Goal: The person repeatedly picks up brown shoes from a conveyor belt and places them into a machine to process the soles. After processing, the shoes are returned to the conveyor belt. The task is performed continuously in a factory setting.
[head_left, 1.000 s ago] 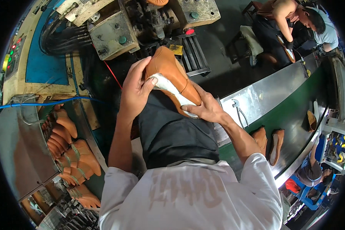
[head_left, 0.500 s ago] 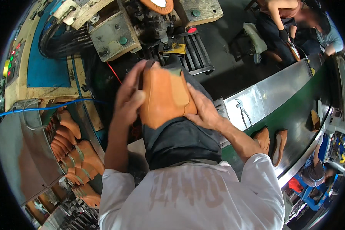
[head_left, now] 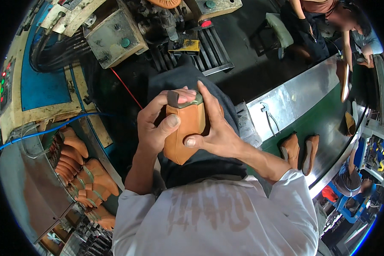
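Over my lap, a tan leather shoe upper [head_left: 188, 121] is held between both hands, with its narrow toe part pointing toward me. My left hand [head_left: 154, 128] grips its left side, thumb on the leather and fingers over the dark-lined end with a brown tab. My right hand [head_left: 219, 132] closes round the right side, thumb pressed on the front and forefinger stretched along the far end. The underside of the upper is hidden.
Several tan uppers [head_left: 100, 179] are stacked at the left. A green conveyor belt [head_left: 301, 121] with a metal edge runs along the right, bearing pliers [head_left: 269, 117] and two tan shoes [head_left: 290, 149]. Machinery [head_left: 115, 38] stands ahead; a person [head_left: 315, 30] sits at the far right.
The upper has been turned and drawn closer to me, showing a narrower side. Both hands have shifted their grip on it. The far person's shoe now lies over the belt's end.
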### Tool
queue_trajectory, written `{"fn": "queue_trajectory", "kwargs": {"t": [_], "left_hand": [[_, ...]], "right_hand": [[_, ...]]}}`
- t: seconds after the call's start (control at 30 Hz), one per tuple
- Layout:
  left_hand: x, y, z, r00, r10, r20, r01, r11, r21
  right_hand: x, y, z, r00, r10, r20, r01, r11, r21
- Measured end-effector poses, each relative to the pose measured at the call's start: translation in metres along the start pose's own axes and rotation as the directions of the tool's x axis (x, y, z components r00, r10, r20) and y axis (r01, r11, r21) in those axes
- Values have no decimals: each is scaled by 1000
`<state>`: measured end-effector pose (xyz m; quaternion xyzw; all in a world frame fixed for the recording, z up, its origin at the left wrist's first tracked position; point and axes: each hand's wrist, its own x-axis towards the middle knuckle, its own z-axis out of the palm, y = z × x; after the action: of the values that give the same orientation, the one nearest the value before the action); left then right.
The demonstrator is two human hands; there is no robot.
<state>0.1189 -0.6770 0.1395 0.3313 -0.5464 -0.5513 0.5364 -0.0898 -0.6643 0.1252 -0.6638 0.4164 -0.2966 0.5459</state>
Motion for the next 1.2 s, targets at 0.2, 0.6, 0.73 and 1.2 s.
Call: {"fn": "queue_trajectory", "kwargs": {"t": [0.2,0.6,0.73,1.2], "left_hand": [[4,12,13,999,-33,10,33,998,49],[40,-3,-23,958,-251,-140,251,968,-19],[73,-53,-86,829,-477,-291,326,836,-442],[-63,-242,-196,389,-814,-431,214,535,-817]], "right_hand": [[-14,18,15,992,-65,-111,84,981,177],[37,15,4,998,46,-47,-32,966,257],[71,33,-39,939,40,342,21,985,-174],[43,26,49,842,-207,499,517,575,-634]]}}
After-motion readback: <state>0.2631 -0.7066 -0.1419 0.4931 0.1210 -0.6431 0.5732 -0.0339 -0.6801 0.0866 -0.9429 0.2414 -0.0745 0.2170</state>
